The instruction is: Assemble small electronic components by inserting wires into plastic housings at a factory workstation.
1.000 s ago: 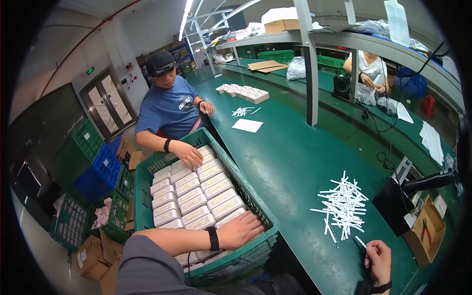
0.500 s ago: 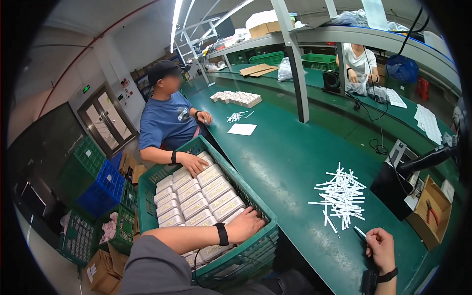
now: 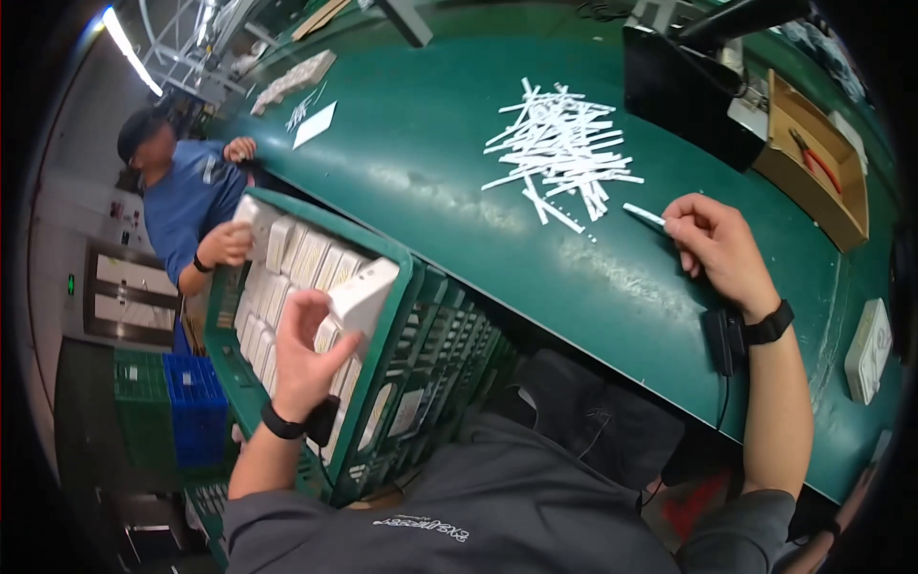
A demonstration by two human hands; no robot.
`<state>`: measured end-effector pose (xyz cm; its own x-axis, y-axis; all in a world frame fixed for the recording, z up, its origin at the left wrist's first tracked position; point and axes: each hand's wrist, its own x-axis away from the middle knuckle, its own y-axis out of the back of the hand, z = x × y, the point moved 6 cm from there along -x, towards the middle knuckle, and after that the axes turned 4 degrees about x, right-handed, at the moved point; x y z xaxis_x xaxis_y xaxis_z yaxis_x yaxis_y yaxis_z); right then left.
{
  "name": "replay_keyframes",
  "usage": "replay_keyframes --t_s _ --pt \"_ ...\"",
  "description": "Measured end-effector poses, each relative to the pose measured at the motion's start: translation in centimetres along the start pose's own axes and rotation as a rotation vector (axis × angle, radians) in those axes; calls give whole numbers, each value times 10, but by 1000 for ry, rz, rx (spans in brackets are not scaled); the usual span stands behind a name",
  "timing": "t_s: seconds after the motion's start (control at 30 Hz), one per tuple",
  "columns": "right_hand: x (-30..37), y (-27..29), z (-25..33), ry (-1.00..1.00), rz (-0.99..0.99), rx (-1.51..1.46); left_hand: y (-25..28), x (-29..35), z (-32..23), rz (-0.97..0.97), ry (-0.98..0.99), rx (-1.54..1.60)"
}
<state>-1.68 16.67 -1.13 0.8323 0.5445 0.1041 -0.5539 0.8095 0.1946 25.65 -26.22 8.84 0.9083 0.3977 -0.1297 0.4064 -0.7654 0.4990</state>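
Observation:
My left hand (image 3: 304, 349) is closed, thumb and fingers gripping the end of a white box (image 3: 368, 290) with rounded corners and small dark holes. The box is tilted up above the right side of a green plastic crate (image 3: 385, 330), where rows of similar boxes (image 3: 287, 263) stand. Over the table my right hand (image 3: 719, 251) pinches a thin white strip (image 3: 643, 213) between thumb and forefinger. Just beyond it lies a loose heap of white strips (image 3: 564, 143).
A co-worker in blue (image 3: 196, 182) holds a white box at the crate's far end. Across the green table (image 3: 459, 124) stand a black device (image 3: 684, 100) and a cardboard tray (image 3: 813, 177) with red-handled pliers (image 3: 818, 165). Another white box (image 3: 868, 352) lies at the right edge.
My view has turned toward the right. My left hand has raised a box from the crate, and the co-worker now holds one up too. My right hand still pinches the strip.

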Motion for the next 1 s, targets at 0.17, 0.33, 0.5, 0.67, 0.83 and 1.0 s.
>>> replay_keyframes --t_s 0.17,0.33,0.5,0.67,0.83,1.0 --pt "-4 -3 0 -18 -36 24 20 -21 -54 -32 -65 135" --pt "5 3 5 -29 10 -119 -38 -24 -138 80 -774 -398" --pt "35 45 0 12 -128 -237 -184 -29 -171 465 -1158 -330" --pt "74 81 -7 12 -273 -238 -286 -20 -157 671 -1450 -276" --pt "79 89 -2 33 -408 -158 -319 -29 -139 881 -1468 -320" --pt "75 83 -8 -23 -419 -143 -317 -50 -151 655 -1003 -255"
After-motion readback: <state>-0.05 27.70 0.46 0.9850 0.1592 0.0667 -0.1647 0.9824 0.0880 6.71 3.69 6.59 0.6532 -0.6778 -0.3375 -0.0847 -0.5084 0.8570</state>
